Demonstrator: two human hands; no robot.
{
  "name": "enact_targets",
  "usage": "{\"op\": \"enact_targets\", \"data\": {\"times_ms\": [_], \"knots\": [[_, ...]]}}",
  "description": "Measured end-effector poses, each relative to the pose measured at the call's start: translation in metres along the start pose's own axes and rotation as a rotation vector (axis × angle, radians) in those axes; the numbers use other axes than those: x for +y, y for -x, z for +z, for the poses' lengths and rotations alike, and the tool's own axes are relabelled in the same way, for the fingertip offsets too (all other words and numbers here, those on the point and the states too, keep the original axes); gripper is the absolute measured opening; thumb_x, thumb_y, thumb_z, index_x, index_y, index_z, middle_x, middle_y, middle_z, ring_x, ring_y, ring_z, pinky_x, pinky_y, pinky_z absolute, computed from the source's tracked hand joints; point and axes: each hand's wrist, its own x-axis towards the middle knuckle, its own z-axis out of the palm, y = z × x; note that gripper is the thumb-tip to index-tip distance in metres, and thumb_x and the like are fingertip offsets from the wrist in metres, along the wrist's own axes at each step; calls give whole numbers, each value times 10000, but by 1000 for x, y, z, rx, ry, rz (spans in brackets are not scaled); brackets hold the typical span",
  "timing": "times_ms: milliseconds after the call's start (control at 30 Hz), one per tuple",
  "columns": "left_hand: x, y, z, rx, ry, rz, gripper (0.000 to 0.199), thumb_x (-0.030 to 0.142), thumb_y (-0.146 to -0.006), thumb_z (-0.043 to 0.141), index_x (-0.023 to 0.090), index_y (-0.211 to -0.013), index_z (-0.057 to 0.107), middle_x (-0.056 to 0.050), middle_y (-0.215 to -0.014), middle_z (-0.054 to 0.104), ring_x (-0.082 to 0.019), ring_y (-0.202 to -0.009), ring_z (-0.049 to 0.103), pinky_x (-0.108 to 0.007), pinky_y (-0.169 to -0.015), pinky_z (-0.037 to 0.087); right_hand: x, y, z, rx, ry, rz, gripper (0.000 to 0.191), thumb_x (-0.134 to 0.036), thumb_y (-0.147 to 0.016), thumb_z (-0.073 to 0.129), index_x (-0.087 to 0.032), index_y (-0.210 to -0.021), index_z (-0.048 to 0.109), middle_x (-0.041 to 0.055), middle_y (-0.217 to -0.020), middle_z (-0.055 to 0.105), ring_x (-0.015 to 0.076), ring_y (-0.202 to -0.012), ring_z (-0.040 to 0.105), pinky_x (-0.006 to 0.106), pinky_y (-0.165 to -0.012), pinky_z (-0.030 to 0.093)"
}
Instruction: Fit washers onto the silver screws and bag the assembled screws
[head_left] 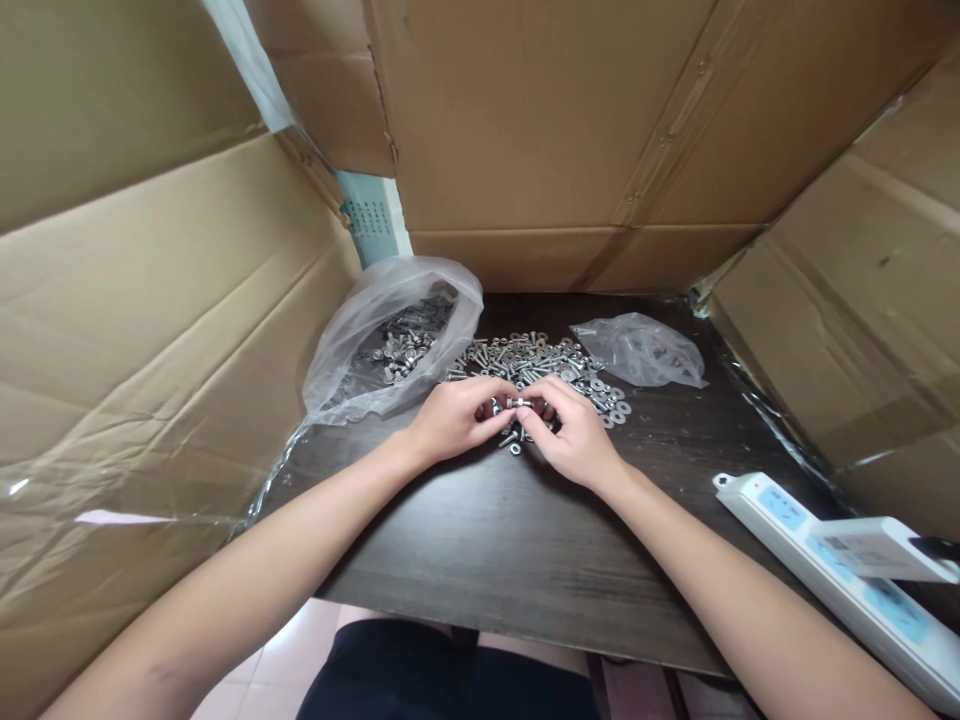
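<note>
Between my two hands a small silvery bolt [520, 402] lies level, with what looks like a nut or washer on it. My left hand [459, 415] pinches its left end between thumb and fingertips. From the other side, my right hand [571, 430] closes thumb and fingers on its right end. Just behind and below the hands spreads a heap of loose bolts, washers and nuts [555, 362]. A loose nut [515, 450] rests on the table in front of the heap, near a short bolt [509, 438].
An open plastic bag [345, 350] with metal parts stands behind left; a smaller clear bag [645, 350] lies right of the heap. A white power strip [795, 545] with a plugged-in adapter [874, 548] sits at the right. Cardboard walls [540, 120] surround the dark table [480, 540].
</note>
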Motion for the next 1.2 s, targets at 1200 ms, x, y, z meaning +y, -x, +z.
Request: {"op": "enact_targets", "data": {"times_ms": [1200], "knots": [[0,0,0,3,-7,-4,146,281,-971,624,181,-1058,684,-27,-937,738,-115,-713,660,-225,-676,516,-2,-1,-1,2,9,8,67,-233,-980,560,-217,-927,597,43,-859,601,195,-757,580,336,-673,480]]}}
